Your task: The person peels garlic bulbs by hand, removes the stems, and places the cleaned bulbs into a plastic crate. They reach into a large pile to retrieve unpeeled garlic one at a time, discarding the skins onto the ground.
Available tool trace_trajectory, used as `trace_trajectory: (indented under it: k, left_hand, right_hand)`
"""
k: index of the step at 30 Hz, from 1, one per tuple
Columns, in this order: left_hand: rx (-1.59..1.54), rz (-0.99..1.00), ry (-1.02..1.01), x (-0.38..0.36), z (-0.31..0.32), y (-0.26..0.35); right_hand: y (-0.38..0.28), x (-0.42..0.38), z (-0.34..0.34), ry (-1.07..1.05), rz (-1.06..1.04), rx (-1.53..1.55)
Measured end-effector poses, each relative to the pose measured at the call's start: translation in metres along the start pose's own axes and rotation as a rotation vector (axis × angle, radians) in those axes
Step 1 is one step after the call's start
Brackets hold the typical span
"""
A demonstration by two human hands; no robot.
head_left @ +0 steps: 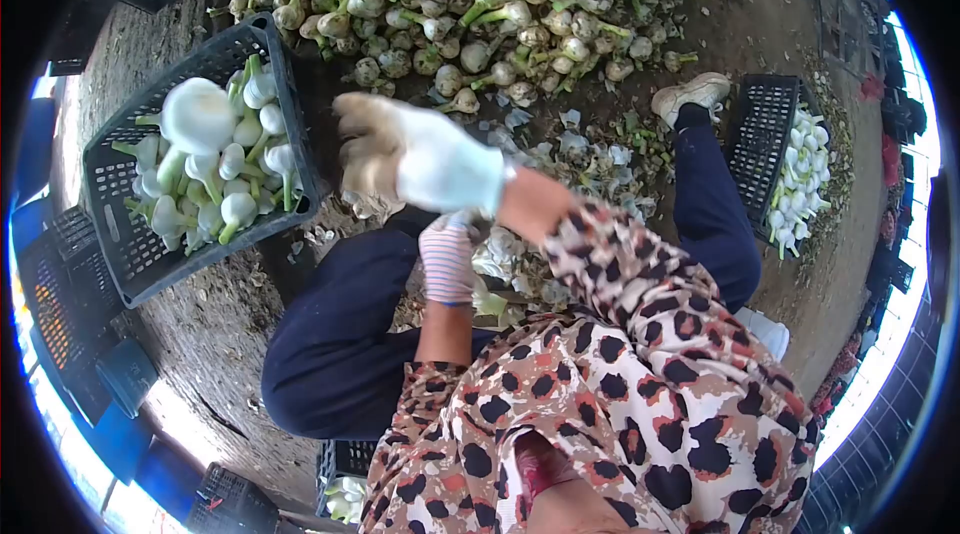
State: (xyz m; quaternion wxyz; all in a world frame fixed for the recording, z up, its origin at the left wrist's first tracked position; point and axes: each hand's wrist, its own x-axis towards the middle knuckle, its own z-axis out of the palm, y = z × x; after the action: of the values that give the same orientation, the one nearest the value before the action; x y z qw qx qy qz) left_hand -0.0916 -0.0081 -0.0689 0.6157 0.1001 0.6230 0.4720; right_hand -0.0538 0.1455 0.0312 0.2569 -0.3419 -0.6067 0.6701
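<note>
My right hand (425, 152), in a white glove with soiled fingertips, is stretched to the left and smeared by motion. Its fingers look apart with nothing in them. A blurred garlic bulb (198, 116) shows above the dark plastic crate (205, 269), apart from the hand and looking larger than the others. Several trimmed white bulbs with green stems (203, 174) lie in that crate. Close to my lap is my left hand (447, 259) in a striped glove, below the right wrist. Its fingers curl closed; what they hold is mostly hidden.
A large heap of untrimmed garlic (480, 14) covers the floor ahead. Peeled skins (575, 159) are scattered before me. At right, white garlic (800, 179) lies beside a tipped black crate (758, 139). Another crate (350, 459) stands behind my left leg.
</note>
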Motion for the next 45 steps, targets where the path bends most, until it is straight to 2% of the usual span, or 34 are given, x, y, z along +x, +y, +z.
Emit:
trace_trajectory:
  k: [1, 3, 4, 7, 9, 11, 12, 13, 15, 16, 17, 19, 21, 22, 23, 24, 25, 27, 28, 29, 30, 32, 35, 37, 40, 41, 43, 44, 45]
  left_hand:
    - [0.055, -0.222, -0.033, -0.005, 0.001, 0.009]
    - [-0.019, -0.177, 0.005, -0.012, 0.013, 0.010]
    - [-0.051, -0.185, -0.057, -0.009, 0.006, 0.002]
    - [0.141, -0.010, -0.096, -0.004, 0.013, -0.006]
    - [0.068, -0.056, -0.053, 0.000, 0.014, -0.004]
    - [0.073, -0.069, -0.035, 0.006, 0.008, -0.003]
    - [0.027, -0.066, -0.002, 0.009, 0.008, -0.004]
    - [-0.019, -0.071, 0.026, 0.012, 0.006, -0.011]
    - [0.040, -0.061, 0.059, 0.018, -0.001, -0.019]
    - [0.008, 0.003, 0.033, 0.015, 0.002, -0.008]
    - [-0.028, 0.059, 0.000, 0.010, 0.008, 0.002]
    - [-0.146, 0.170, -0.113, 0.006, 0.010, 0.008]
    - [-0.174, 0.167, -0.210, -0.012, 0.019, 0.031]
    - [-0.097, 0.183, -0.249, -0.014, 0.024, 0.034]
    - [-0.157, 0.177, -0.379, -0.020, 0.025, 0.046]
    - [-0.216, 0.166, -0.418, -0.027, 0.027, 0.052]
    - [-0.271, 0.153, -0.459, -0.036, 0.028, 0.056]
    - [-0.235, 0.186, -0.441, -0.047, 0.031, 0.060]
    - [-0.081, 0.238, -0.397, -0.053, 0.034, 0.061]
    - [0.070, 0.295, -0.348, -0.058, 0.036, 0.063]
    - [0.075, 0.303, -0.357, -0.062, 0.038, 0.063]
    - [0.726, 0.884, -0.192, -0.065, 0.042, 0.061]
    - [0.752, 0.972, -0.181, -0.075, 0.046, 0.063]
    - [0.781, 0.987, -0.171, -0.086, 0.047, 0.067]
    - [0.627, 0.829, -0.225, -0.095, 0.050, 0.061]
    - [0.631, 0.834, -0.228, -0.098, 0.050, 0.061]
    - [0.555, 0.667, -0.329, -0.102, 0.050, 0.063]
    - [0.389, 0.562, -0.387, -0.104, 0.048, 0.059]
    - [0.391, 0.565, -0.388, -0.110, 0.051, 0.063]
  right_hand:
    - [0.018, 0.022, -0.014, 0.075, 0.040, -0.449]
    - [0.058, 0.049, -0.043, -0.012, 0.287, -1.009]
    - [0.084, 0.058, -0.054, -0.093, 0.308, -1.167]
    - [0.157, 0.073, -0.072, -0.409, 0.313, -1.694]
    - [0.175, 0.065, -0.081, -0.432, 0.119, -1.776]
    - [0.168, 0.064, -0.086, -0.512, 0.057, -1.785]
    - [0.196, 0.076, -0.091, -0.453, 0.330, -1.663]
    - [0.193, 0.074, -0.093, -0.455, 0.320, -1.666]
    - [0.182, 0.058, -0.100, -0.236, 0.463, -1.563]
    - [0.112, 0.038, -0.095, -0.271, 0.407, -1.502]
    - [0.100, 0.016, -0.103, -0.118, 0.373, -1.319]
    - [0.134, -0.026, -0.111, 0.131, 0.250, -0.406]
    - [0.075, -0.076, -0.093, 0.155, 0.583, 0.449]
    - [0.069, -0.098, -0.083, 0.169, 0.552, 0.590]
    - [0.063, -0.117, -0.070, 0.175, 0.512, 0.734]
    - [0.029, -0.131, -0.057, 0.150, 0.555, 0.819]
    - [0.028, -0.146, -0.051, 0.172, 0.587, 0.785]
    - [0.032, -0.160, -0.047, 0.272, 0.368, 0.415]
    - [0.026, -0.167, -0.048, 0.284, 0.356, 0.416]
    - [0.016, -0.172, -0.050, 0.285, 0.251, 0.460]
    - [0.009, -0.175, -0.051, 0.281, 0.147, 0.502]
    - [0.013, -0.177, -0.048, 0.282, 0.137, 0.477]
    - [0.011, -0.187, -0.048, 0.293, 0.122, 0.468]
    - [0.011, -0.198, -0.051, 0.272, 0.153, 0.515]
    - [0.004, -0.211, -0.057, 0.202, 0.149, 0.513]
    - [0.001, -0.214, -0.060, 0.165, 0.149, 0.508]
    - [0.003, -0.216, -0.063, 0.160, 0.094, 0.522]
    - [0.005, -0.219, -0.064, 0.158, 0.120, 0.538]
    - [0.007, -0.222, -0.064, 0.157, 0.147, 0.554]
